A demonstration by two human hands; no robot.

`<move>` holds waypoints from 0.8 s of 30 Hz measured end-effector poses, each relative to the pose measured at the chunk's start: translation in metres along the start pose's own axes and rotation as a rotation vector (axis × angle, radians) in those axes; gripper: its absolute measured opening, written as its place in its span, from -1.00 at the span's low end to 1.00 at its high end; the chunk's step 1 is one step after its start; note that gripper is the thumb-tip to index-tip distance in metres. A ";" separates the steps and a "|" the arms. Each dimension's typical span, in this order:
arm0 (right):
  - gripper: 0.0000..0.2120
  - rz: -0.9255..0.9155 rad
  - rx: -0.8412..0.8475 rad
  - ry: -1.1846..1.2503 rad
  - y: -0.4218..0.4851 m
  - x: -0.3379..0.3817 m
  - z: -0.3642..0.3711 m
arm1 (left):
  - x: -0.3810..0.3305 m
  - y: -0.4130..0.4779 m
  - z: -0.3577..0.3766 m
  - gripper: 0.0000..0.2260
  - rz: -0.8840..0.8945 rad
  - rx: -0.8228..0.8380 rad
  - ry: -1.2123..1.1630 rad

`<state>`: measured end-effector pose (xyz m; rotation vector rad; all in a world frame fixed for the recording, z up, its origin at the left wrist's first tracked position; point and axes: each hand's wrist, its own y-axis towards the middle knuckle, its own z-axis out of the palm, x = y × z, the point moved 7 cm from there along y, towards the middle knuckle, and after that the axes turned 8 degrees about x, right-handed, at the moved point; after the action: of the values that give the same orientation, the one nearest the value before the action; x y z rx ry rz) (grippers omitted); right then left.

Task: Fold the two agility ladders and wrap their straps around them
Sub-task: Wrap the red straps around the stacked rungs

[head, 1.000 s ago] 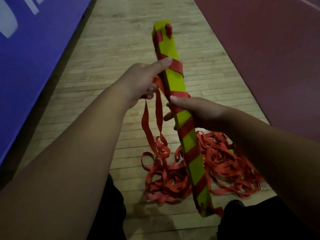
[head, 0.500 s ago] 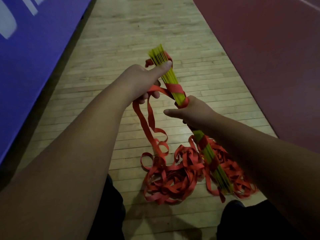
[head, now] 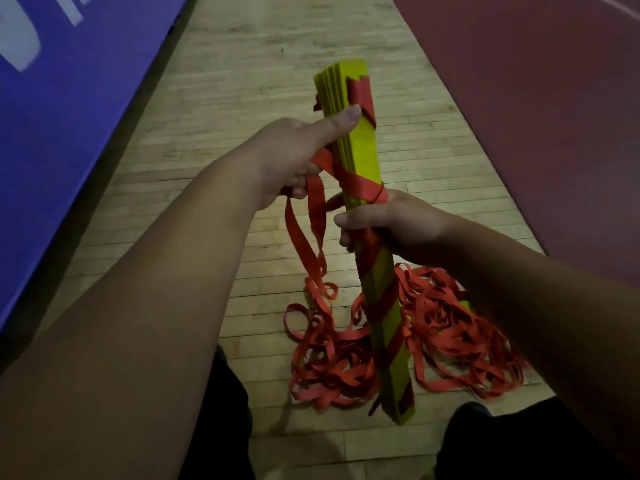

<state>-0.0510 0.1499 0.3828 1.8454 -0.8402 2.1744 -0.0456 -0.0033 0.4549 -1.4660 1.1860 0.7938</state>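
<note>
Head view: the task's thing, a folded bundle of flat yellow-green plastic ladder rungs point(head: 360, 143), stands tilted between the two hands, its far end beyond the left thumb and its near end low by the knees. The left hand point(head: 294, 157) grips the upper part, with the thumb laid along the stack and the lower fingers curled round a loose run of flat red webbing strap point(head: 304, 244). The right hand point(head: 398, 220) is closed round the bundle's middle, just below the newest red turn. Spiral turns already cover the length below the right hand.

Below both hands, a tangled heap of red strap point(head: 450, 327) lies on the pale wooden plank floor point(head: 277, 64). A scrap of yellow shows in it under the right forearm. Whether that is the second ladder I cannot tell.

The risks, as I judge them:
- The heap looks knotted, so pulling more strap up could snag and jerk the bundle.
- If the left fingers slacken, the upper turns may loosen and slide.
- The rungs fan slightly at the far end, and a loose grip there could let them splay.
</note>
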 end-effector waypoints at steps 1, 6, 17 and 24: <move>-0.73 -0.027 0.065 0.078 -0.002 0.004 0.006 | -0.003 -0.002 0.000 -0.55 0.014 0.018 -0.027; -0.81 -0.006 0.034 0.145 0.000 0.007 0.008 | -0.005 -0.003 -0.006 -0.56 0.028 -0.046 0.020; -0.45 0.186 -0.389 -0.272 0.009 -0.023 -0.027 | 0.002 0.004 -0.023 -0.75 -0.103 -0.255 0.408; -0.42 0.229 -0.340 -0.485 0.004 -0.023 -0.018 | 0.004 0.002 -0.018 -0.42 -0.122 -0.228 0.356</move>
<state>-0.0635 0.1612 0.3580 2.2000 -1.4734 1.5601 -0.0480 -0.0221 0.4555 -1.9083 1.2829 0.6142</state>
